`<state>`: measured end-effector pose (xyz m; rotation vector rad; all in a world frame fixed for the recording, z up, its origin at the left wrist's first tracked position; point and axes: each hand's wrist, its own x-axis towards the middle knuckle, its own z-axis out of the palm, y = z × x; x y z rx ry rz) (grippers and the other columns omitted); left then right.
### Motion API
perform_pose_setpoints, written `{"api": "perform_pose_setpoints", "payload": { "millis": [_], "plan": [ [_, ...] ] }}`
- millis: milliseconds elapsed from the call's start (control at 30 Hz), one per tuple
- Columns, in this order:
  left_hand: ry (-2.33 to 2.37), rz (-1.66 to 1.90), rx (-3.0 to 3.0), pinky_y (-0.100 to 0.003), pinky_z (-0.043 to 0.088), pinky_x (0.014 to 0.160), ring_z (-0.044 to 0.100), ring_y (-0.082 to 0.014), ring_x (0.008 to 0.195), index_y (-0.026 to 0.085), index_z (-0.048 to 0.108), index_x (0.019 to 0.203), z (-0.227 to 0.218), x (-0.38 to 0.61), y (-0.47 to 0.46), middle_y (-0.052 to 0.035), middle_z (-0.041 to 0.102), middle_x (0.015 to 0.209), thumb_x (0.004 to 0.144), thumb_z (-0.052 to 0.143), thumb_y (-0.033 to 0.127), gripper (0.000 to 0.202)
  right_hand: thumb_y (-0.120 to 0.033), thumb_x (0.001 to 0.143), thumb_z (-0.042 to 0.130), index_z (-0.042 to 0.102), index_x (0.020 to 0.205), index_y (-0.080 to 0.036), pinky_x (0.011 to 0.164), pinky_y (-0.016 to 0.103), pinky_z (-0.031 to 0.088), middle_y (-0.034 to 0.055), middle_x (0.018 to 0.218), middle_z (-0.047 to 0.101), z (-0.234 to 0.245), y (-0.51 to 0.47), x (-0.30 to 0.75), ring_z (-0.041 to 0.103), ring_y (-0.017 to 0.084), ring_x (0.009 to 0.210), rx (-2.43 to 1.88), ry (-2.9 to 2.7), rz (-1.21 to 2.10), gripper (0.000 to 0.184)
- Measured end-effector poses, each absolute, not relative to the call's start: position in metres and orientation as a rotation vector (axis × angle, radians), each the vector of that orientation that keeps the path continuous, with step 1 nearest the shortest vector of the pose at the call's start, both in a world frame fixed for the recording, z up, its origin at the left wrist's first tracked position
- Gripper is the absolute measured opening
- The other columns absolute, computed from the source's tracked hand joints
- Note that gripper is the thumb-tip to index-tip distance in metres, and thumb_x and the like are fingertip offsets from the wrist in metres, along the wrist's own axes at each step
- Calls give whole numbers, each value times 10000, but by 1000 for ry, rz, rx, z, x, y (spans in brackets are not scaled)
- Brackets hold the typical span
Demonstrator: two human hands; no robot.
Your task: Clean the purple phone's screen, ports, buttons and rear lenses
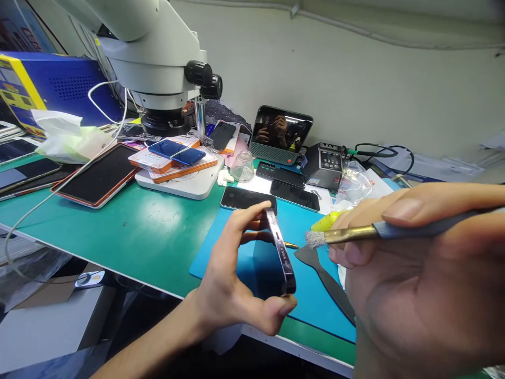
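Note:
My left hand (232, 284) grips a smartphone (281, 247) by its edges, thumb at the near end and fingers at the far end. The phone stands on its side, and its bottom edge with the port and small holes faces up toward me. In my right hand (418, 284) is a brush (351, 235) with a brass ferrule and a grey-blue handle, held between thumb and fingers. Its short pale bristles point at the phone, a small gap away from it. Beneath them on the blue mat (244, 263) lies a dark flat pry tool (327, 281).
A microscope (153, 68) rises at the left above stacked boxes with a blue phone (176, 151). A tablet (97, 176) lies on the green table. Behind the mat are more phones (294, 196), a glass jar (242, 167), a screen device (282, 134) and a black control box (323, 164).

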<state>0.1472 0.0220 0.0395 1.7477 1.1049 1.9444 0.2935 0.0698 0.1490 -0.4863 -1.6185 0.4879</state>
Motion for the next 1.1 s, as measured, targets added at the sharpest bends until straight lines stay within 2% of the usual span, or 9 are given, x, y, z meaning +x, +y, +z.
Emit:
{"api": "perform_pose_setpoints", "payload": {
  "millis": [133, 200, 300, 400, 533, 667, 800, 933, 1100],
  "plan": [
    [1228, 1942, 1814, -472, 715, 934, 714, -286, 1104, 258, 444, 1739, 38, 162, 21, -107, 634, 1312, 867, 805, 556, 989, -357, 1151, 690, 763, 974, -225, 463, 357, 539, 32, 982, 697, 156, 72, 299, 646, 141, 606, -460, -1585, 704, 232],
    [1248, 1959, 1852, -470, 699, 932, 705, -274, 1064, 237, 455, 1720, 37, 166, 21, -100, 625, 1278, 857, 809, 536, 980, -385, 1165, 657, 754, 960, -228, 474, 375, 562, 32, 937, 674, 159, 73, 305, 662, 166, 627, -475, -1620, 764, 276],
    [1236, 1965, 1893, -429, 684, 921, 688, -262, 1065, 216, 456, 1704, 37, 168, 22, -91, 611, 1250, 897, 782, 550, 932, -438, 1197, 549, 606, 835, -272, 430, 390, 506, 17, 823, 574, 162, 68, 305, 581, 177, 567, -600, -1563, 753, 403],
    [1245, 1946, 1913, -422, 677, 952, 685, -264, 1102, 221, 440, 1715, 36, 165, 22, -95, 606, 1260, 966, 736, 644, 910, -430, 1154, 643, 507, 839, -282, 496, 363, 537, -3, 804, 577, 163, 62, 297, 582, 171, 590, -616, -1524, 641, 374],
    [1252, 1870, 1942, -445, 685, 986, 708, -292, 1155, 240, 415, 1735, 35, 162, 21, -104, 624, 1281, 922, 784, 791, 1049, -465, 1099, 738, 589, 906, -327, 585, 371, 577, -22, 728, 533, 165, 62, 288, 643, 212, 664, -470, -1602, 534, 280],
    [1240, 1834, 1914, -450, 695, 1010, 726, -296, 1180, 264, 403, 1749, 36, 161, 20, -115, 639, 1324, 938, 803, 745, 1024, -472, 1108, 697, 623, 906, -354, 564, 415, 563, -12, 691, 540, 164, 65, 289, 627, 247, 633, -481, -1670, 490, 244],
    [1244, 1821, 1931, -434, 686, 1061, 714, -289, 1210, 268, 382, 1766, 36, 161, 19, -116, 639, 1349, 937, 789, 809, 1070, -400, 1070, 748, 588, 875, -325, 544, 384, 549, -14, 777, 631, 162, 66, 287, 617, 207, 640, -456, -1702, 505, 263],
    [1232, 1811, 1920, -417, 683, 1047, 709, -276, 1165, 260, 383, 1765, 36, 161, 19, -105, 631, 1315, 909, 800, 846, 1118, -385, 1076, 761, 532, 845, -305, 514, 346, 495, -45, 664, 547, 163, 68, 283, 523, 163, 549, -415, -1625, 545, 336],
    [1245, 1799, 1921, -425, 678, 1066, 700, -273, 1167, 258, 389, 1759, 36, 162, 20, -105, 624, 1336, 943, 810, 750, 1042, -431, 1113, 699, 505, 780, -279, 399, 331, 323, -67, 569, 415, 166, 64, 283, 321, 114, 418, -558, -1531, 606, 414]
  ]
}}
